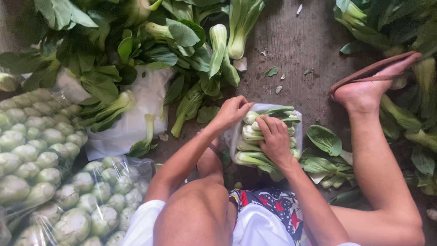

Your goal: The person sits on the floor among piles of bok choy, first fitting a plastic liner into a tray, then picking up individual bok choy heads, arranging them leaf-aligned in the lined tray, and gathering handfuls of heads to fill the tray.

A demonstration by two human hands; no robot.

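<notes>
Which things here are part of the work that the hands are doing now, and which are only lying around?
In hand:
left hand on the clear bag
right hand pressing the bok choy in that bag

Lying about:
loose bok choy pile
two packed bags at the left
white sack
loose leaves
sandal on a foot

Green-white bok choy [255, 136], clear bag [268, 107]

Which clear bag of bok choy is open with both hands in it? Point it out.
The small clear bag in the middle, between the knees: the left hand and right hand press stalks into it. The two packed bags on the left lie untouched.
</notes>
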